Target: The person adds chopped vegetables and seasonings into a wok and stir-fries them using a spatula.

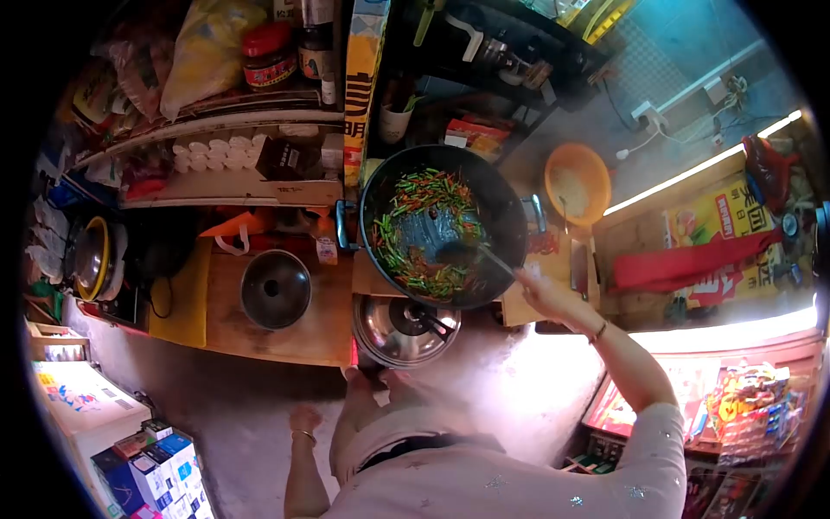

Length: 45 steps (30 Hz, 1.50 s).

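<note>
My right hand is closed on the handle of a spatula, whose head dips into the food in a large black wok. Chopped green stalks and red strips lie in a ring around the wok, with its dark bottom showing in the middle. Low at my side, away from the counter, hangs my left hand. It touches nothing that I can see, and its fingers are too small and foreshortened to make out.
A steel pot lid lies just below the wok. Left of it, a dark metal bowl sits on the wooden counter. An orange basin and a cleaver are to the right. Shelves with eggs and jars stand at left.
</note>
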Each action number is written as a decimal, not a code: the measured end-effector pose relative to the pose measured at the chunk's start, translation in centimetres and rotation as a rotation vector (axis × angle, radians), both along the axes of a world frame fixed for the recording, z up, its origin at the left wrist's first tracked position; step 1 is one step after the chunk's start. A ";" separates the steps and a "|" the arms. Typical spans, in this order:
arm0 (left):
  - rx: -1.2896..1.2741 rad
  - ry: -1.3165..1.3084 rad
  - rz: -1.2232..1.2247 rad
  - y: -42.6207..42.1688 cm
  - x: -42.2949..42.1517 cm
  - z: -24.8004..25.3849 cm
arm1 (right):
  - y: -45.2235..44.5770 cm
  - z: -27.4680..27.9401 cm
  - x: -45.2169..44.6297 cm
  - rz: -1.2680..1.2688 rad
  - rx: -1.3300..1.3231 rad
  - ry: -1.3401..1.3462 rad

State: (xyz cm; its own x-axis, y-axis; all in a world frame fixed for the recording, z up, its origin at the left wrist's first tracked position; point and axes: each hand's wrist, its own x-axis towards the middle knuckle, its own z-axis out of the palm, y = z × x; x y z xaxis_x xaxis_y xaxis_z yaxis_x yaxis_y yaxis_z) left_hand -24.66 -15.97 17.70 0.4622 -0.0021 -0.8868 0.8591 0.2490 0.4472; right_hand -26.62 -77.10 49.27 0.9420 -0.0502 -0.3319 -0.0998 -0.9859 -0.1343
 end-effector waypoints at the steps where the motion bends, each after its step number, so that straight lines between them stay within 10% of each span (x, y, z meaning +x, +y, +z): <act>1: 0.004 -0.006 0.001 -0.1 0.2 0.3 | 2.1 3.2 3.5 -0.277 0.168 0.065; 5: 0.170 0.019 -0.134 -0.9 -0.9 1.7 | 6.1 3.3 11.4 -0.669 0.375 0.111; 7: 0.198 0.022 -0.134 -0.9 -0.6 2.0 | 4.9 -3.7 10.2 -0.181 0.182 -0.093; 14: 0.119 -0.069 -0.173 -1.6 0.3 -0.2 | 5.2 12.5 0.0 -0.064 0.150 0.304; 17: 0.076 -0.082 -0.203 -1.8 1.2 -1.4 | 4.8 9.4 -1.8 0.085 0.283 0.073; 19: 0.037 -0.072 -0.229 -2.5 1.0 -1.7 | 5.5 6.0 0.9 -0.167 0.155 0.322; 27: 0.101 -0.070 -0.178 -1.4 0.7 -0.5 | 3.5 -1.4 10.6 -0.303 0.076 -0.064; 36: 0.137 0.059 -0.256 -1.8 1.2 -0.9 | 6.1 5.3 -1.8 0.001 0.278 0.039; 45: 0.042 -0.098 -0.433 -5.3 4.0 -0.1 | 8.5 1.3 6.7 -0.513 0.326 0.016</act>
State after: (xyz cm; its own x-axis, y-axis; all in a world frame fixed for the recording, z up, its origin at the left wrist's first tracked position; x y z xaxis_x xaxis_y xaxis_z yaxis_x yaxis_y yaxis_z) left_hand -20.64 -21.24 17.56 0.5088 -0.1791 -0.8420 0.8329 -0.1447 0.5341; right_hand -19.89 -68.60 50.53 0.8192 -0.3896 -0.4208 -0.5559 -0.7196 -0.4160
